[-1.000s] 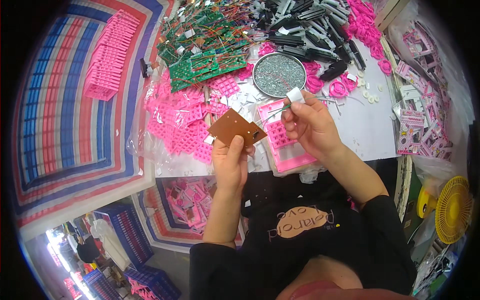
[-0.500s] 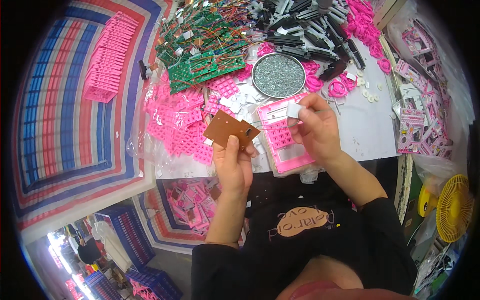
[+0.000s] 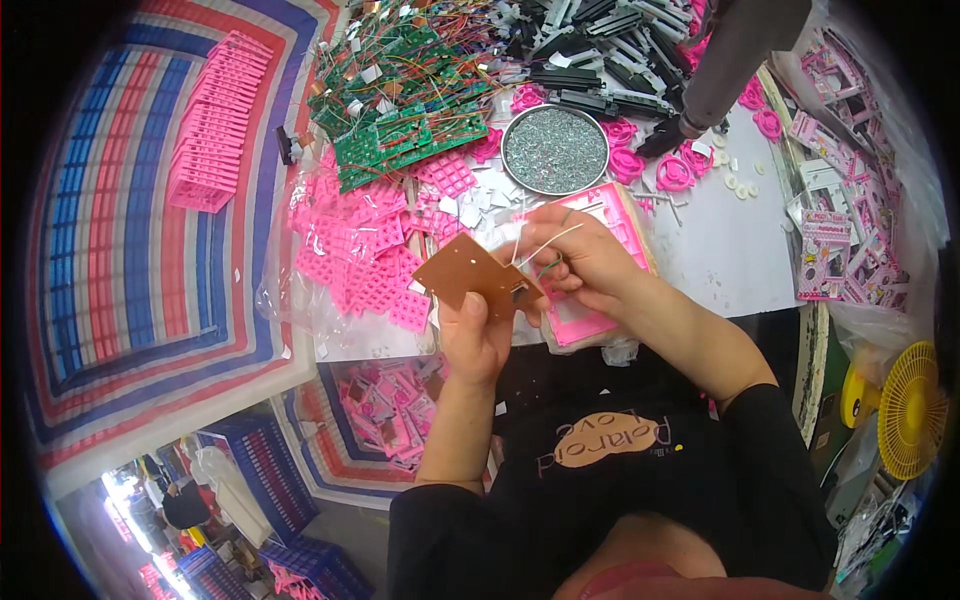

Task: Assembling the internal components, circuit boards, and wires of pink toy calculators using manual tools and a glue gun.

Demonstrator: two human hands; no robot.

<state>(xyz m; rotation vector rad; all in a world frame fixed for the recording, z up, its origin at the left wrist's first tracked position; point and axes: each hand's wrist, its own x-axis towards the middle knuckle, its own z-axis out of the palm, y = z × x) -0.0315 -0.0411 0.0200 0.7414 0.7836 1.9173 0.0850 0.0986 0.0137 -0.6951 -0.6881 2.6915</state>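
Head view | left hand (image 3: 472, 335) grips brown board (image 3: 470, 272) | right hand (image 3: 585, 262) grips wires (image 3: 545, 240) | round glitter tin (image 3: 556, 150) behind.

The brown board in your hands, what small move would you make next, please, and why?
Probably seat the white wires into the brown board: the left hand holds it up, and the right hand pinches the wires at its edge, seemingly not yet in place.

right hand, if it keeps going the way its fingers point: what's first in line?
The right hand points left toward the brown board held by the left hand. It would probably meet that board's right edge first; depth is unclear, though they look nearly touching.
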